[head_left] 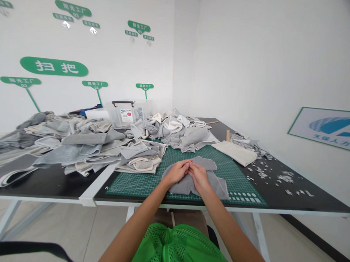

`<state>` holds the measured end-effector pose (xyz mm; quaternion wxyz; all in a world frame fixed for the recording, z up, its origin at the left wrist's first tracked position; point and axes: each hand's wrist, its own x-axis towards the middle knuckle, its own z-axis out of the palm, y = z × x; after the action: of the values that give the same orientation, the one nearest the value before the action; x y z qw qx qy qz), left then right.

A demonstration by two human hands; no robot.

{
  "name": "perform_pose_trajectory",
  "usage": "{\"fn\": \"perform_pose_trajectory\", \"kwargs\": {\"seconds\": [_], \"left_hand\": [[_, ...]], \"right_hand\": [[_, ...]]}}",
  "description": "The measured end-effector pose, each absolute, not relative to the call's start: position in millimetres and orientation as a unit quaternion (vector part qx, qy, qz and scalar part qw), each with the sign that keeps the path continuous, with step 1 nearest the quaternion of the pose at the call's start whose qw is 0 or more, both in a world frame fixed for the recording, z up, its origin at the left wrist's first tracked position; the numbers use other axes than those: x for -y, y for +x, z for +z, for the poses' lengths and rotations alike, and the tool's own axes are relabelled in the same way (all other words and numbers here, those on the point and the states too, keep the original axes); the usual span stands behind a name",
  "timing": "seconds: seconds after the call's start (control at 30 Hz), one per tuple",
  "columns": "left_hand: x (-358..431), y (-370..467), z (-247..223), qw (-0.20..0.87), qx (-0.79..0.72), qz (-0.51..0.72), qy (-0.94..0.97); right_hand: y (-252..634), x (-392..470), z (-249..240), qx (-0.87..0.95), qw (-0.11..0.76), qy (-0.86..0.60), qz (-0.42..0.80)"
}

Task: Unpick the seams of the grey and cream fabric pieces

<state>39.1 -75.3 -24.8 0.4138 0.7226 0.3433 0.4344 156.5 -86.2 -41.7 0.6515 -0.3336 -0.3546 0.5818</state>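
Observation:
A piece of grey cloth [183, 186] with an uneven, notched outline lies on the green cutting mat [128, 187] in front of me. My left hand [179, 171] and my right hand [198, 175] come together over its upper middle. The fingertips of both hands are pinched and touch each other. Whatever is between them is hidden or too small to make out. Parts of the cloth spread out to the right, beyond my right hand, and under both wrists.
Piles of grey and cream cloth [85, 146] cover the left table and the back [192, 136]. A clear plastic box [128, 114] stands behind them. On the right lie a folded cream cloth [236, 152], a wooden stick [227, 135] and scattered scraps [285, 178].

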Motion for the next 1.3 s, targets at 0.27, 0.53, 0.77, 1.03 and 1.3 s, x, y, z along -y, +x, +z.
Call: {"fn": "perform_pose_trajectory", "kwargs": {"seconds": [0.27, 0.53, 0.77, 1.03, 1.3], "left_hand": [[72.3, 38.8, -28.9, 0.413, -0.340, 0.433, 0.726], [74.4, 38.8, -25.9, 0.410, -0.347, 0.436, 0.722], [75.1, 39.3, -25.5, 0.412, -0.346, 0.435, 0.722], [77.5, 38.8, -21.4, 0.412, -0.350, 0.436, 0.719], [77.4, 38.5, -20.6, 0.414, -0.348, 0.431, 0.722]], "right_hand": [[156.8, 87.8, -38.4, 0.358, 0.647, -0.335, 0.584], [156.1, 87.3, -38.8, 0.357, 0.646, -0.335, 0.586], [156.6, 87.4, -38.6, 0.355, 0.649, -0.334, 0.584], [156.2, 87.8, -37.7, 0.360, 0.645, -0.325, 0.590], [156.6, 87.4, -38.9, 0.356, 0.649, -0.324, 0.589]]}}
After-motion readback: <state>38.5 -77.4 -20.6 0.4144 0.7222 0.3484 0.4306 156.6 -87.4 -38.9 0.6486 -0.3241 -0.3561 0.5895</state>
